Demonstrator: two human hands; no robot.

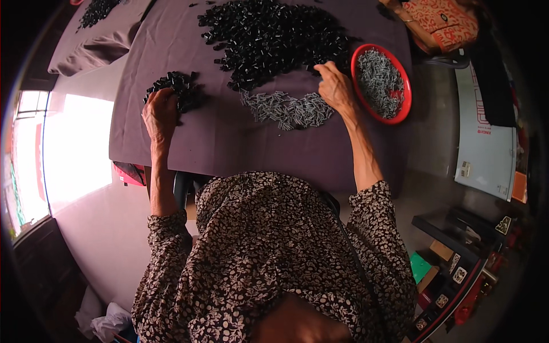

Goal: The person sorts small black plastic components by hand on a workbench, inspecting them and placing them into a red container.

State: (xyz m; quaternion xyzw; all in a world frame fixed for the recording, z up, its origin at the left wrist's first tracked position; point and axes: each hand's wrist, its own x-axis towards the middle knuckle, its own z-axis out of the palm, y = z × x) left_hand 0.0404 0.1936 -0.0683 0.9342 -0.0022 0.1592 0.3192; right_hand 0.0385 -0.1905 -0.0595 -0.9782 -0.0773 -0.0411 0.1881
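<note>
My left hand is closed, its curled fingers at the near left edge of a small pile of black plastic pieces; what they grip is hidden. My right hand reaches to the near right edge of a large heap of short black pieces. Its fingers are bent together in a pinch, and anything between them is too small to make out. Below that heap, beside my right wrist, lies a band of small grey screw-like rods. A red oval basin right of my right hand holds more grey rods.
A purple-brown cloth covers the table. Another cloth-covered surface at far left bears more black pieces. A person in an orange patterned garment sits at far right. A large pale box and a dark rack stand right.
</note>
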